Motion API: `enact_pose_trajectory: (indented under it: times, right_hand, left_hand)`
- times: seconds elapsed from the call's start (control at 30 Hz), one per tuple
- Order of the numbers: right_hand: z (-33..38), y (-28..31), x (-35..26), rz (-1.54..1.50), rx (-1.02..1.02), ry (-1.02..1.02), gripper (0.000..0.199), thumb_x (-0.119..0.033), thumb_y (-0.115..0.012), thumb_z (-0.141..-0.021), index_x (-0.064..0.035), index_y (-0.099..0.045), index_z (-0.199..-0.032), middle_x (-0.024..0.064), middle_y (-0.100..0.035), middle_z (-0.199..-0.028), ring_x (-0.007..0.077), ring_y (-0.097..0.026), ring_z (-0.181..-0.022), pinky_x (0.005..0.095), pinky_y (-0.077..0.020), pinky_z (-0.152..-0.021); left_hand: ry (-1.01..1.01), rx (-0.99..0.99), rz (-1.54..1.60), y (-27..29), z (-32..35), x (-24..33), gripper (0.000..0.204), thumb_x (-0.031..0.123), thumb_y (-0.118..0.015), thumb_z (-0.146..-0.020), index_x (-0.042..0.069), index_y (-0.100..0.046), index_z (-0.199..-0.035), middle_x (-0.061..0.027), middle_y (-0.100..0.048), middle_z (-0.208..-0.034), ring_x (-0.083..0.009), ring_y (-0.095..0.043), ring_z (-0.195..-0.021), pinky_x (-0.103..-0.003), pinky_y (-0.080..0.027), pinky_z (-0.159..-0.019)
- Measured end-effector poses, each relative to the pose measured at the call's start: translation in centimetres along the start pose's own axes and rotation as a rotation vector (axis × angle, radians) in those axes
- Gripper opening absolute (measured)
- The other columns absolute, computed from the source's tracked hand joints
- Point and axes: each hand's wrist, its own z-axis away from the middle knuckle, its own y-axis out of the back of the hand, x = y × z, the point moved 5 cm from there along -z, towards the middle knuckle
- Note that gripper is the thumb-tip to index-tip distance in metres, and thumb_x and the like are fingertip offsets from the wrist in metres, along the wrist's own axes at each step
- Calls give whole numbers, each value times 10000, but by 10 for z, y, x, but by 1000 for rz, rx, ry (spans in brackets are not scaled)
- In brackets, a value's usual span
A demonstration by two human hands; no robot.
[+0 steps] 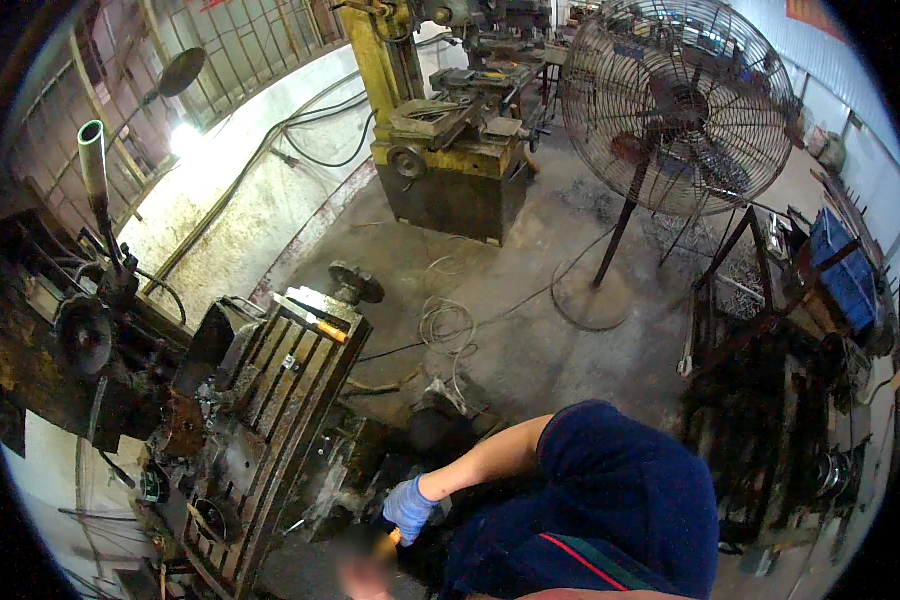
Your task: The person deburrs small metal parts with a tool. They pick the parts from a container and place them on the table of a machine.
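Gripping an orange handle (pixel 395 537), the right hand (pixel 408 512), in a pale blue glove, was to the right of the near end of the slotted bed (pixel 278 400), its fingers closed on the piece; the handle's other end was lost in blur. Blurred patch (pixel 365 572), partly skin-toned: also right of the bed's near end; whether it was the left hand, and whether any grip there was apart or together, could not be told. Sleeve (pixel 620 450), navy: farther right of the bed. Tool (pixel 315 322), orange-handled: lay across the bed's far end. Block (pixel 289 362), small, metal: stood on the bed, nearer than that tool. Handwheel (pixel 356 284): just beyond the bed's far end. Cable (pixel 450 328), coiled: on the floor, right of the bed. Yellow machine (pixel 450 165): well beyond the bed. Fan (pixel 682 108), caged, on a stand: beyond the bed, to its right. Crate (pixel 840 265), blue: well right of the bed. Pipe (pixel 93 165), upright: left of the bed.
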Motion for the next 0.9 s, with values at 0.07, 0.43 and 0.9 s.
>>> enact_pose_trajectory:
  times: [0.07, 0.43, 0.9]
  right_hand:
    - [-1, -9, 0, -13, -69, 20, 540, -500, -646, -657, 22, -658, -796, 207, -635, -826, 354, -598, -784, 411, -466, -709]
    - [-12, -27, 5, -44, -102, 17, 518, -472, -644, -666, 22, -657, -820, 204, -636, -842, 336, -604, -790, 403, -465, -719]
    - [-5, -21, -9, -18, -65, 52, 520, -502, -640, -670, 10, -656, -756, 215, -625, -778, 357, -592, -742, 415, -462, -684]
  left_hand:
    - [-2, 25, -4, -9, 13, 1, 339, 288, -463, -882, 38, -514, -1105, -115, -541, -1025, -239, -525, -905, -377, -443, -796]
    - [-48, 76, -65, -31, 51, -5, 262, 266, -512, -855, 47, -543, -996, -68, -558, -831, -171, -526, -723, -312, -473, -664]
    - [138, 226, -196, -129, 156, 43, 275, 356, -491, -877, 120, -541, -746, -18, -514, -611, -149, -456, -507, -261, -404, -417]
